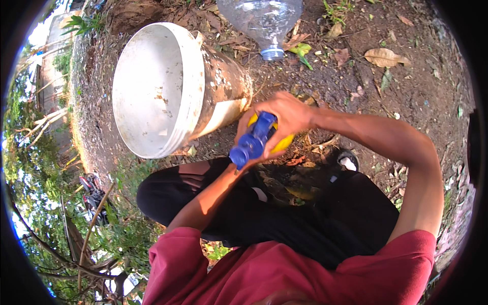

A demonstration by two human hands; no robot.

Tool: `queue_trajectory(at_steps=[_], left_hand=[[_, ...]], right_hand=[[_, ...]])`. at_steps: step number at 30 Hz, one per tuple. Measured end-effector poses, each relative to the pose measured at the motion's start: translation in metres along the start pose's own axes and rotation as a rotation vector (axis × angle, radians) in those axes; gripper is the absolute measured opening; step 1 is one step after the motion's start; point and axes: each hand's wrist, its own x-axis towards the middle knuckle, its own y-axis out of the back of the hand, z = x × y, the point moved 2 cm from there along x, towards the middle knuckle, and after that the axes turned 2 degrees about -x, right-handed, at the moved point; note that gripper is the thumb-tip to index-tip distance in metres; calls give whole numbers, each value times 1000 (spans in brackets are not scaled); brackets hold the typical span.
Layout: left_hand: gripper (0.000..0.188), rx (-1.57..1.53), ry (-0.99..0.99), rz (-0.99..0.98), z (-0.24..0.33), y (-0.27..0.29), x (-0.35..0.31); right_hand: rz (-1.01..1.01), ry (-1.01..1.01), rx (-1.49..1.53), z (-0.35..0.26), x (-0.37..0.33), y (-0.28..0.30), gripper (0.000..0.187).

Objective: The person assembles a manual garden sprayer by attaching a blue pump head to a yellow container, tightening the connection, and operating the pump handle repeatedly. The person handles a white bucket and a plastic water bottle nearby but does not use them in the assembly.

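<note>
Both of my hands meet in the middle of the view around a yellow bottle [283, 144] with a blue plastic top [249, 147]. My right hand [290, 111] closes over the bottle's upper side, its fingers curled around it. From below, my left hand [247, 163] closes on the bottle near the blue top and is partly hidden behind it. Much of the bottle's body is covered by the hands. Just left of them, a large white bucket [223, 96] lies on its side, its open mouth facing left and its outer wall stained brown.
A clear plastic jug [262, 23] lies beyond my hands, its capped neck toward me. Brown soil [351, 61] with scattered dry leaves [385, 57] spreads to the right. My bent legs [305, 216] in black trousers are below my hands. Green shrubs and branches [96, 234] stand at the left.
</note>
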Motion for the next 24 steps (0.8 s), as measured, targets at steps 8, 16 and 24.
queue_trajectory(at_steps=[8,16,24], left_hand=[[65,-79,92,-157,18,5,-1],[78,204,-101,213,38,9,-23],[48,216,-619,153,135,14,-16]], right_hand=[[-45,-86,36,-14,-9,10,55],[455,-608,109,-48,-84,28,49],[357,-704,-21,-92,-148,30,39]])
